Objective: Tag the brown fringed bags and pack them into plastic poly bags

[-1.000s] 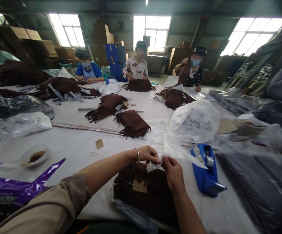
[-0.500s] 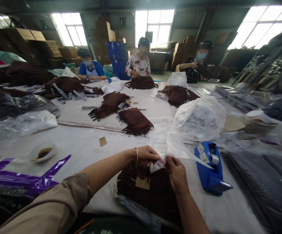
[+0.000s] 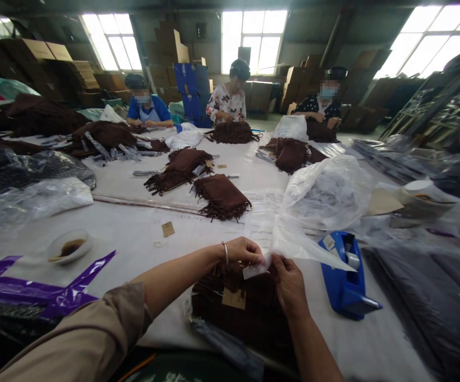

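My left hand point(image 3: 243, 251), a thin bangle on its wrist, and my right hand point(image 3: 289, 285) both pinch the lower edge of a clear plastic bag point(image 3: 289, 239). The two hands are close together, and the bag rises away from them, with printed paper point(image 3: 261, 231) showing through it. Just below them lies a dark brown suede fringed pouch point(image 3: 249, 318) with a kraft paper tag point(image 3: 233, 298) on it. Part of the pouch is hidden under my hands and the plastic.
A blue tape dispenser point(image 3: 347, 276) stands right of my hands. Left are a white bowl point(image 3: 69, 246) with brown liquid and purple plastic strips point(image 3: 42, 291). More fringed pouches point(image 3: 220, 198) lie across the long white table point(image 3: 134, 249). Several co-workers sit opposite, and cardboard stacks line the far wall.
My hands stay nearly in place, with the bag's edge still pinched. The view has tilted slightly. The co-worker at far right has lowered a brown pouch from chest height to the table.
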`<state>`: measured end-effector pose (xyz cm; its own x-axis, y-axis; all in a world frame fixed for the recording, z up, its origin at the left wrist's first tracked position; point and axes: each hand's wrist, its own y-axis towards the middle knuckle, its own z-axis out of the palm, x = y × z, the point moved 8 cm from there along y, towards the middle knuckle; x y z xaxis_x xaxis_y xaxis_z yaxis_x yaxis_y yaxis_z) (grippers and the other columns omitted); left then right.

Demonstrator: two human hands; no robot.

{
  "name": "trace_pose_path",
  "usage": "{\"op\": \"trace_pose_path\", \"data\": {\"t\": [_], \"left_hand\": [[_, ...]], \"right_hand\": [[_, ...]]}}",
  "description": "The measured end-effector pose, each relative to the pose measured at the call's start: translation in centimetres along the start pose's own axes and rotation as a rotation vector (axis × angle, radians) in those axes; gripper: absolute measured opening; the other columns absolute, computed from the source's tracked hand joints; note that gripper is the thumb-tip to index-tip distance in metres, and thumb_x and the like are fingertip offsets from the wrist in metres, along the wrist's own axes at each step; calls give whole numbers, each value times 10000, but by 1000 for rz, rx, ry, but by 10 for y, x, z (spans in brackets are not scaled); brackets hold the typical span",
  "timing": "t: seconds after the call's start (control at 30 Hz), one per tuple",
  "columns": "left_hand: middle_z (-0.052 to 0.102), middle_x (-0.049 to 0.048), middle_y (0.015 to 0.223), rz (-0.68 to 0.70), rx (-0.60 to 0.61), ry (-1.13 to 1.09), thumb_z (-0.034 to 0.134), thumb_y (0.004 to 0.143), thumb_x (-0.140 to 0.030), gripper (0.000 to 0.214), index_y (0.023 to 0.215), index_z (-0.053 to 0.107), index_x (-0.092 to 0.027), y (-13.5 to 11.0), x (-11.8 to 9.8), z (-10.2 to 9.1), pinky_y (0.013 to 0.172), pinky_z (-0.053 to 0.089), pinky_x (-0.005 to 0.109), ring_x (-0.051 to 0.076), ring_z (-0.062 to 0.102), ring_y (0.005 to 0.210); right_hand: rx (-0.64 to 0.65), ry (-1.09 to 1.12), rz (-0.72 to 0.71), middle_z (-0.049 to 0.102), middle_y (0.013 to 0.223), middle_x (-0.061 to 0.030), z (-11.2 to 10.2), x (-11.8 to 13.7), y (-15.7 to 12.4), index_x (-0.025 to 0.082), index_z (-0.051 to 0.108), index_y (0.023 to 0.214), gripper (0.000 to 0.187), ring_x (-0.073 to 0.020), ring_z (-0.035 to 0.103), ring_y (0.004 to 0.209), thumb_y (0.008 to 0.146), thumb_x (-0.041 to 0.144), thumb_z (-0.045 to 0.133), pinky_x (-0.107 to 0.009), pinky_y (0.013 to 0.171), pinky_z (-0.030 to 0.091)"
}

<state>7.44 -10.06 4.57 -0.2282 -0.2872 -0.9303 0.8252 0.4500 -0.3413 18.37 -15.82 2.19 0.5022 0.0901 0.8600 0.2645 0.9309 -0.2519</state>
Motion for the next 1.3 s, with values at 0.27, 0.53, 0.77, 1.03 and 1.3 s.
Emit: {"op": "trace_pose_path", "data": {"t": [0.27, 0.53, 0.77, 1.03, 1.3], "left_hand": [[521, -46, 612, 302, -437, 513, 684, 718, -281, 201, 678, 550, -137, -6, -34, -11, 529, 346, 176, 69, 444, 560], [591, 12, 776, 596, -735, 1086, 553, 829, -170, 24, 849, 539, -169, -38, -89, 1, 693, 431, 240, 143, 551, 733], [597, 53, 817, 674, -603, 1552, 335, 976, -242, 233, 931, 548, -158, -44, -87, 61, 720, 400, 300, 178, 555, 790], [632, 92, 816, 270, -575, 1696, 445, 884, -124, 169, 960, 596, -129, -44, -69, 5, 709, 420, 345, 227, 596, 786], [670, 98, 1053, -112, -994, 1284, 470, 861, -210, 328, 1158, 610, -199, -107, -16, -86, 861, 451, 360, 249, 619, 971]], "right_hand": [[-41, -333, -76, 681, 816, -6, -6, 8, -6, 175, 644, 858, 349, -170, 624, 748, 687, 470, 722, -259, 672, 502], [179, -571, 87, 671, 724, -50, 10, 15, -50, 151, 682, 822, 395, -190, 624, 651, 777, 535, 603, -310, 638, 504], [80, -1382, -759, 637, 1035, -67, 41, 124, -57, 238, 653, 1089, 312, -262, 518, 1064, 788, 221, 573, -431, 981, 372], [50, -1591, -729, 572, 881, -26, 15, 109, -45, 247, 640, 1104, 352, -203, 532, 899, 783, 169, 519, -332, 854, 429], [-411, -1400, -694, 553, 858, -44, -67, 110, -61, 206, 672, 1062, 332, -191, 528, 787, 768, 238, 520, -356, 801, 431]]}}
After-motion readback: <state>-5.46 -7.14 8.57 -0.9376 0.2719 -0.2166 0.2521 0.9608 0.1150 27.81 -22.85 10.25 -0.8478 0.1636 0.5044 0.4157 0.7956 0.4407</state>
